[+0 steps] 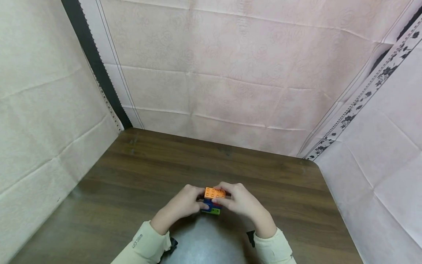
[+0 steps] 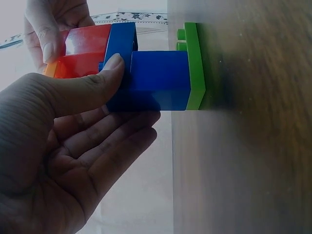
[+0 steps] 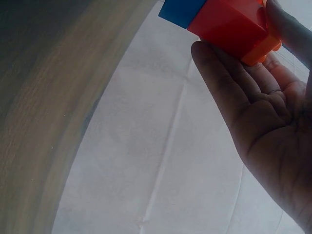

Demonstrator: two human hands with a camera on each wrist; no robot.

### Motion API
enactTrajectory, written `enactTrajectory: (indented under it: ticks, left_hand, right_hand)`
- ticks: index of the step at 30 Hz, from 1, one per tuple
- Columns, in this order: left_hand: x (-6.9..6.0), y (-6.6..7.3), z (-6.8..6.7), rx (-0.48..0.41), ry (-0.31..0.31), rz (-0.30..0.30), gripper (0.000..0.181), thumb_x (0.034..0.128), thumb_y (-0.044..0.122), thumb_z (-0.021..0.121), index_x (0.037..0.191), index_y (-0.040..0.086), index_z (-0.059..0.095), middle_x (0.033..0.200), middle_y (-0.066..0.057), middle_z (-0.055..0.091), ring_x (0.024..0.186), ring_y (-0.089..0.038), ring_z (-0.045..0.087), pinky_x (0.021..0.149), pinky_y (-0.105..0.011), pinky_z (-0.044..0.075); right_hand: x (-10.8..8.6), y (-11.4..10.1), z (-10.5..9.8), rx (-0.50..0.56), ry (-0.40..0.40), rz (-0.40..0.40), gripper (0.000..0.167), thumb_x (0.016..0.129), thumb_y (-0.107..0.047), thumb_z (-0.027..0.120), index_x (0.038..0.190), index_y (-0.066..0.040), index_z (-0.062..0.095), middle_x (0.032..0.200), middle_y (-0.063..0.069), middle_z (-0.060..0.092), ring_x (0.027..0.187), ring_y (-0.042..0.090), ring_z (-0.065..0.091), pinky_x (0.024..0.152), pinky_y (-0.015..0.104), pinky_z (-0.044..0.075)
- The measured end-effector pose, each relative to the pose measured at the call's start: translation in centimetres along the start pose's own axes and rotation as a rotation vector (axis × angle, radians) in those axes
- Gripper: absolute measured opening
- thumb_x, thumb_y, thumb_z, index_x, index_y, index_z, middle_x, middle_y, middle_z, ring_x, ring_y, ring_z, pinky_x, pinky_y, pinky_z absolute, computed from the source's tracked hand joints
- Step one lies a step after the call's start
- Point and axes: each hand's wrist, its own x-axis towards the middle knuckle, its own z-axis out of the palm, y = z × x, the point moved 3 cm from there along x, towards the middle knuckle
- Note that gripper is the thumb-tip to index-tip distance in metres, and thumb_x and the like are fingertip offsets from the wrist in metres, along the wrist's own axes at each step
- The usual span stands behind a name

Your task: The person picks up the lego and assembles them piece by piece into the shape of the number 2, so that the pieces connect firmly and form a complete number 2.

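A stack of toy building bricks stands on the table between the two hands. At its foot is a green base brick [image 2: 195, 68]. Above it come blue bricks [image 2: 158, 80], then red bricks [image 3: 229, 27], with an orange brick [image 1: 212, 193] on top, studs up. My left hand [image 1: 184, 202] grips the blue part, its thumb against one face and its fingers on the opposite side. From the right, my right hand [image 1: 242, 201] pinches the upper part around the red and orange bricks. The far faces of the stack are partly hidden behind fingers.
The brown wooden table [image 1: 158, 165] lies beneath the stack. Pale cloth hangs as a back wall [image 1: 230, 73] and along both sides, with a flowered border [image 1: 359, 99] at the right corner. A dark strip [image 1: 99, 66] runs down the left corner.
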Motion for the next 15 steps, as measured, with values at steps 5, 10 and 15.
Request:
enactTrajectory:
  ticks: [5, 10, 15]
  left_hand:
    - [-0.01, 0.06, 0.0, -0.001, 0.004, -0.005, 0.027, 0.0874, 0.024, 0.081, 0.111, 0.014, 0.073, 0.097, 0.006, 0.072, 0.081, -0.002, 0.064, 0.082, -0.034, 0.058]
    - [0.01, 0.08, -0.03, -0.003, 0.004, 0.002, 0.027, 0.0872, 0.025, 0.081, 0.11, 0.013, 0.073, 0.096, 0.006, 0.072, 0.079, -0.002, 0.063, 0.081, -0.034, 0.058]
    - [-0.04, 0.0, -0.09, -0.002, 0.003, -0.002, 0.028, 0.087, 0.025, 0.081, 0.111, 0.013, 0.073, 0.097, 0.006, 0.072, 0.079, -0.002, 0.062, 0.082, -0.034, 0.058]
  right_hand:
    - [-0.1, 0.28, 0.11, 0.019, 0.011, 0.01, 0.024, 0.095, -0.033, 0.072, 0.116, -0.023, 0.069, 0.093, -0.012, 0.068, 0.074, 0.016, 0.06, 0.066, 0.026, 0.053]
    - [-0.24, 0.55, 0.23, 0.046, 0.016, 0.02, 0.025, 0.095, -0.036, 0.071, 0.117, -0.024, 0.068, 0.095, -0.012, 0.069, 0.075, 0.018, 0.06, 0.065, 0.027, 0.052]
    - [-0.26, 0.76, 0.36, 0.059, 0.024, 0.027, 0.026, 0.095, -0.039, 0.07, 0.118, -0.026, 0.068, 0.097, -0.012, 0.069, 0.075, 0.018, 0.06, 0.063, 0.027, 0.052]
